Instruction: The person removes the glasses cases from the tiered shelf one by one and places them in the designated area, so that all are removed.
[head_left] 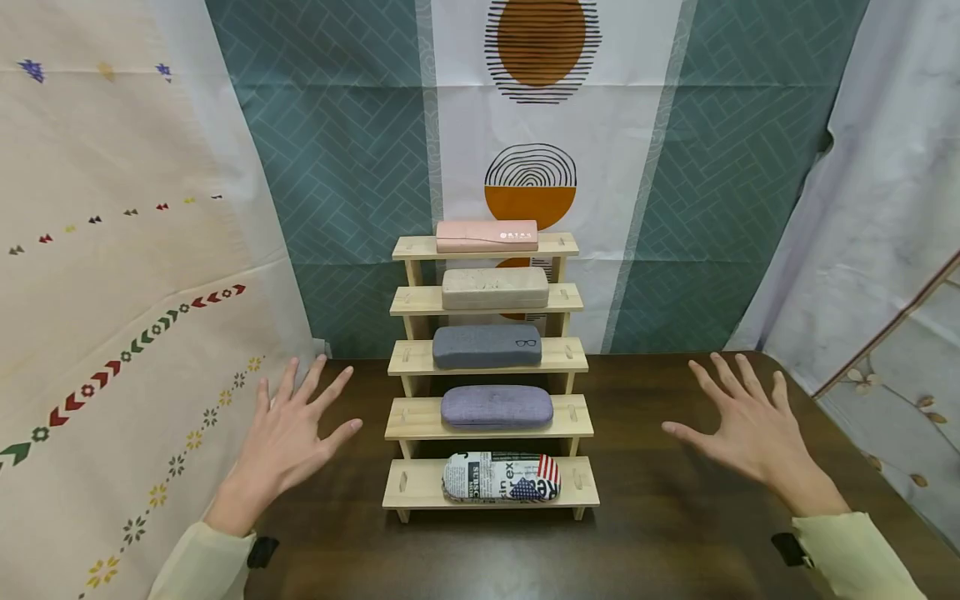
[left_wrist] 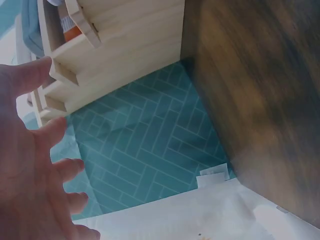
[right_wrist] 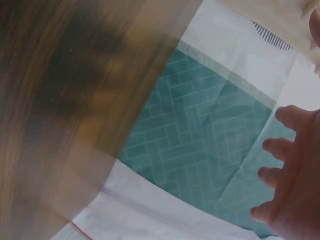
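Observation:
My left hand (head_left: 288,437) is spread with straight fingers, held to the left of a stepped wooden rack (head_left: 405,496). On the rack's other side my right hand (head_left: 753,429) is likewise spread, holding nothing. Each of the five tiers bears one glasses case. From top to bottom they are a pink case (head_left: 487,237), a cream case (head_left: 495,288), a dark grey case (head_left: 487,347) with a small glasses print, a purple-grey case (head_left: 497,407), and a newspaper-print case (head_left: 501,477) with flag patterns. Neither hand touches the rack or a case.
The rack stands on a dark brown wooden table (head_left: 330,542). Behind it hangs a green and white cloth (head_left: 352,167) with orange round motifs. A cream patterned cloth (head_left: 135,292) hangs at the left, a pale floral cloth (head_left: 870,250) at the right.

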